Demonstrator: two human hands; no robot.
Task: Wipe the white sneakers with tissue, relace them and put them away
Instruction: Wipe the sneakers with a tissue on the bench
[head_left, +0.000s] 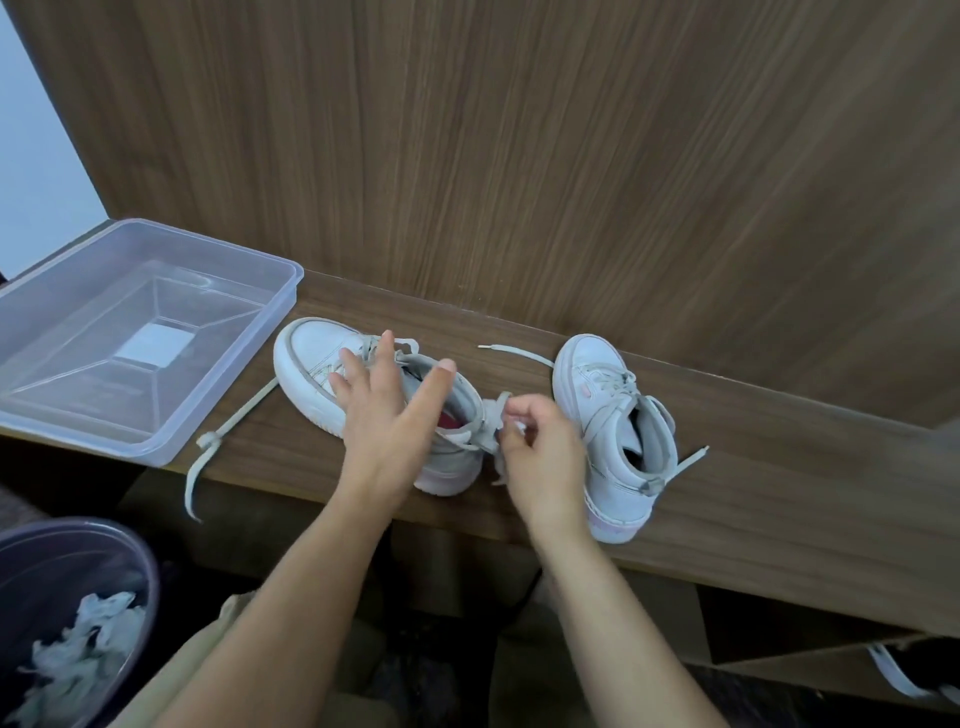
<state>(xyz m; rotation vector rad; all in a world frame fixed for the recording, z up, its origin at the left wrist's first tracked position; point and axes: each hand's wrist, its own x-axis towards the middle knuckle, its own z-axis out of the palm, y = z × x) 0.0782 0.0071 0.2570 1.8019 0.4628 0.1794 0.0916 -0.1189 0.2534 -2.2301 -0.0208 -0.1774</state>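
- Up close, the right hand (543, 457) has its fingers curled, pinching a lace (500, 415) just beside the heel of the left sneaker (322, 364).
- The left hand (387, 410) lies spread with straight fingers over that sneaker's tongue and collar, gripping nothing.
- That sneaker sits on the wooden shelf (753, 483), toe pointing away; another end of its lace (208, 441), knotted, trails off the shelf's front edge.
- The right sneaker (613, 431) stands near the right hand, laced, with loose ends lying on the shelf.
- A clear plastic box (249, 374) rests at the shelf's left end, just beside the left sneaker.
- Below left, a dark bin (130, 561) holds crumpled tissue (88, 649).
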